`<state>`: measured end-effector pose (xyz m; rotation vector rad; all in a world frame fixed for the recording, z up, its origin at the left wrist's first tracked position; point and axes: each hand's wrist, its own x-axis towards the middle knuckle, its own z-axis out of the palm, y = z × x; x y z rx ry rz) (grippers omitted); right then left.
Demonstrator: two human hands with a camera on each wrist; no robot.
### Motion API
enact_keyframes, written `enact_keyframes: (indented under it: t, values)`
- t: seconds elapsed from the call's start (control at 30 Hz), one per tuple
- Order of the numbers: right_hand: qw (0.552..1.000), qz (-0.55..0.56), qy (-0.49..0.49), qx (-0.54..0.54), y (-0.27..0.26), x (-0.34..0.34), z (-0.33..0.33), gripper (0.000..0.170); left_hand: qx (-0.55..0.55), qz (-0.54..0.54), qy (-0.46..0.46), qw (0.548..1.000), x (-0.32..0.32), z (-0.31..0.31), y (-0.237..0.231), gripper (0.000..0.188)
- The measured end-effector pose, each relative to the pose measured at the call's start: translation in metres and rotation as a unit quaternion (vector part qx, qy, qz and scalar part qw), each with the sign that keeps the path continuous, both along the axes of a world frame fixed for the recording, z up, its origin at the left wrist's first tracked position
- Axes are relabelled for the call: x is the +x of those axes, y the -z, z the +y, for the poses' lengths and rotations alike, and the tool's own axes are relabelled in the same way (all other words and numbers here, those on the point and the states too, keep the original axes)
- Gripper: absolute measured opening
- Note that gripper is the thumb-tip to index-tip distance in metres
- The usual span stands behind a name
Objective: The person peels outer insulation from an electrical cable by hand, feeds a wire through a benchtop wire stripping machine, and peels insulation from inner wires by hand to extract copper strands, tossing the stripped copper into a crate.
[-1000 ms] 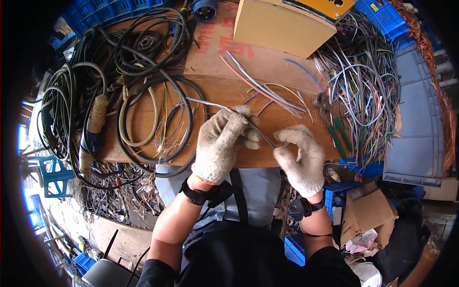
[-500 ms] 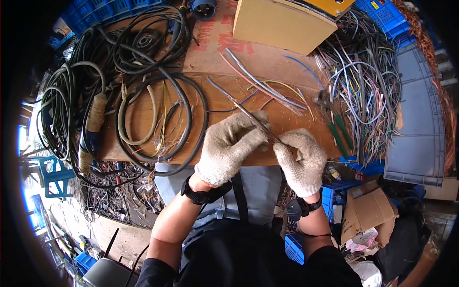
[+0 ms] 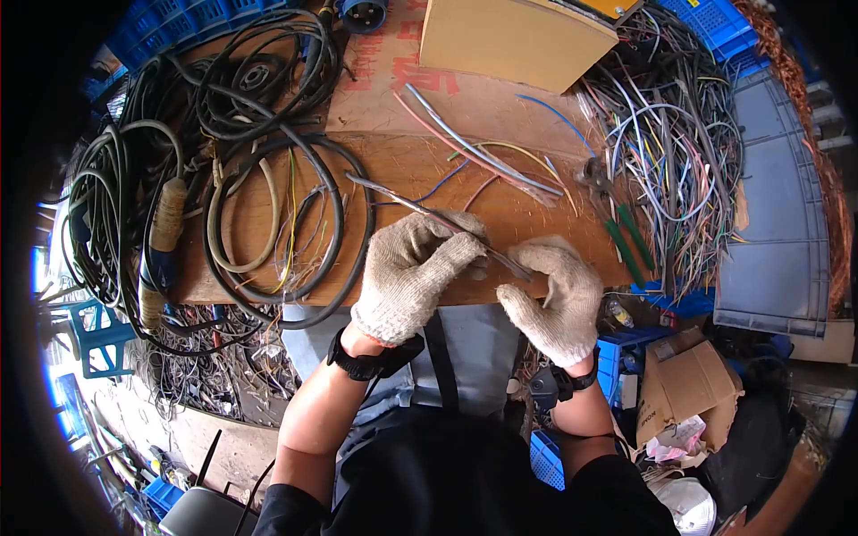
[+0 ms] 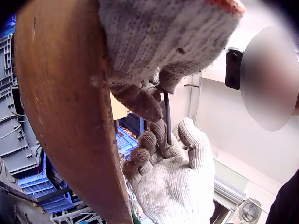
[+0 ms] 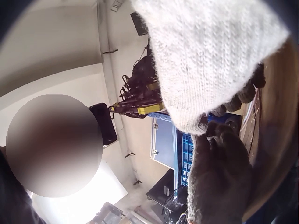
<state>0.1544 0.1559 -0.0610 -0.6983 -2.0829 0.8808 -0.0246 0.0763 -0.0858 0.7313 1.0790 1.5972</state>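
A thin dark cable with a pale far end [image 3: 386,190] slants across the front of the table in the head view. My gloved left hand [image 3: 407,272] pinches it between thumb and fingers. Its near end reaches the fingers of my gloved right hand [image 3: 561,299], whose thumb stands apart from them. The left wrist view shows the dark cable [image 4: 167,116] running between the left hand [image 4: 163,42] and the right hand [image 4: 175,186]. In the right wrist view the gloves hide the cable.
Loose coloured wires [image 3: 483,147] lie beyond my hands on the wooden table [image 3: 411,152]. Coiled black cables [image 3: 335,205] are on the left. Green-handled cutters [image 3: 623,234] and a wire heap [image 3: 684,170] are on the right, a beige box [image 3: 509,45] at the back.
My right thumb has parted from the fingers at the cable's near end. The cable's far end has swung left and down, and the head view has shifted slightly.
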Motion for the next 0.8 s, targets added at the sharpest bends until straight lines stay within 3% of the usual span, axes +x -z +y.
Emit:
enact_keyframes:
  t: [0.27,0.33,0.43,0.57,0.8]
  values:
    - [0.999,-0.028,0.018,-0.035,0.0,0.006,-0.005,0.015,-0.013,0.052,0.008,0.999,0.0,0.0,-0.004,0.023]
    - [0.998,-0.011,0.049,-0.047,0.0,0.006,-0.005,0.012,0.016,0.123,-0.002,0.992,0.002,0.002,-0.003,0.03]
    - [0.996,0.0,0.062,-0.056,-0.001,0.009,-0.005,0.011,0.011,0.027,0.011,1.0,0.004,0.001,-0.002,0.043]
    - [0.992,0.018,0.069,-0.1,-0.001,0.012,-0.004,0.009,0.003,0.03,0.032,0.999,0.002,-0.001,-0.004,0.04]
    - [0.994,0.033,0.063,-0.08,0.003,0.022,0.005,0.009,-0.016,0.045,0.031,0.998,0.0,0.0,-0.007,0.035]
